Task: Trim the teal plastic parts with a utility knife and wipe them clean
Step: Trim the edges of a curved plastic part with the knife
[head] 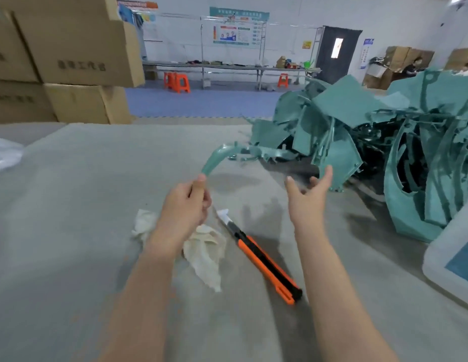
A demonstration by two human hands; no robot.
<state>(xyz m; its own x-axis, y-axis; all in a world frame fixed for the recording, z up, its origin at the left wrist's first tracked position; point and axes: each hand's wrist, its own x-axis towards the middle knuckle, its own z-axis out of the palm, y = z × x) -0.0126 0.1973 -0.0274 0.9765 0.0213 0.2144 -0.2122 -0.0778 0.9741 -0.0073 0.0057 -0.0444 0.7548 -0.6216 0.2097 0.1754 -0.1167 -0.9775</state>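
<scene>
Closest to me, my two bare forearms reach out over a grey table [71,218]. Between them lies an orange and black utility knife [259,254], flat on the surface, its blade out and pointing away from me. Just to its left sits a crumpled off-white rag [205,248], partly hidden under my left wrist.

My left hand [184,205] is raised above the rag. Its thumb and curled fingers are clamped on the near end of a curved teal plastic strip [214,158], which arcs up and away to the right, towards the heap beyond. My right hand [304,202] hovers above the table, to the right of the knife's blade. Its fingers are spread apart, the palm is turned partly upward, and it holds nothing.

Farther out on the right, a big tangled pile of teal plastic parts [358,126] covers the table: flat panels, rings and thin frames. At the right edge, nearer to me than the pile, stands a white container with a blue label [452,262].

On the far left, brown cardboard boxes [71,48] are stacked high, with a bit of clear plastic bag [5,152] below them. Across the blue floor stand orange stools [176,82], a long workbench [227,66], wall posters and a dark door [337,50].
</scene>
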